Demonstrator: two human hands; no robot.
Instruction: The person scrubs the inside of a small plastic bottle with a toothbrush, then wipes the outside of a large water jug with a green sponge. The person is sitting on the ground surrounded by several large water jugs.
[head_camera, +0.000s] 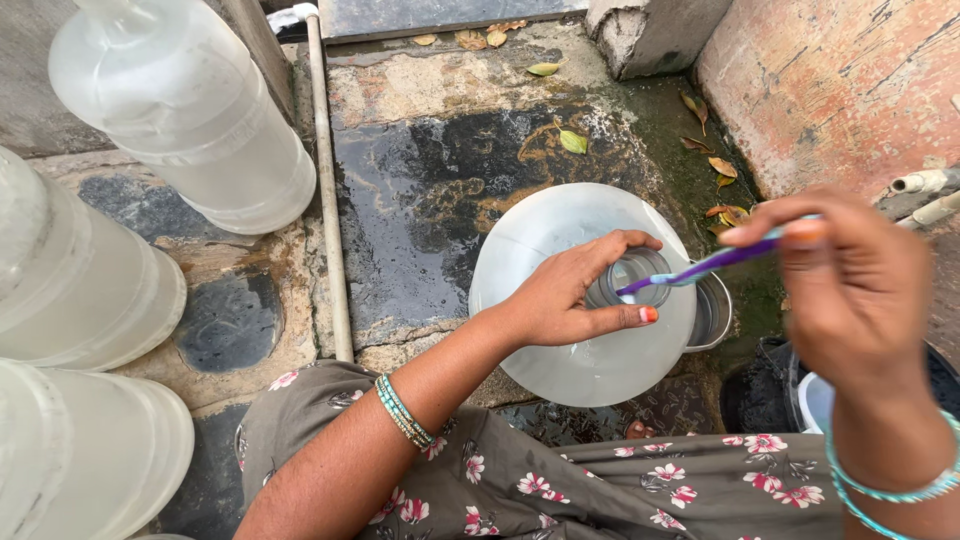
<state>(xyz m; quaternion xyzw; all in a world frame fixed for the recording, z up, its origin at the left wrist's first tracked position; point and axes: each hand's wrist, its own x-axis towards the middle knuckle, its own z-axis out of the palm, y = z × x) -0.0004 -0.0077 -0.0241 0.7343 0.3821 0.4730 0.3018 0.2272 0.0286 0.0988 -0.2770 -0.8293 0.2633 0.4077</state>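
A large translucent water jug (560, 350) stands upright on the wet stone floor in front of me. My left hand (570, 295) grips its neck, fingers wrapped around the open mouth (630, 275). My right hand (850, 290) is raised at the right and blurred; it holds a purple and blue toothbrush (700, 268) by the handle. The brush's head points into the jug's mouth. A steel pot (715, 315) peeks out from behind the jug on its right side.
Three more translucent jugs lie at the left (190, 110), (80, 280), (90, 450). A white pipe (328, 190) runs along the floor. Dry leaves (573, 142) lie on the wet slab. A reddish wall (840, 90) rises at the right. A dark bucket (770, 395) stands by my knee.
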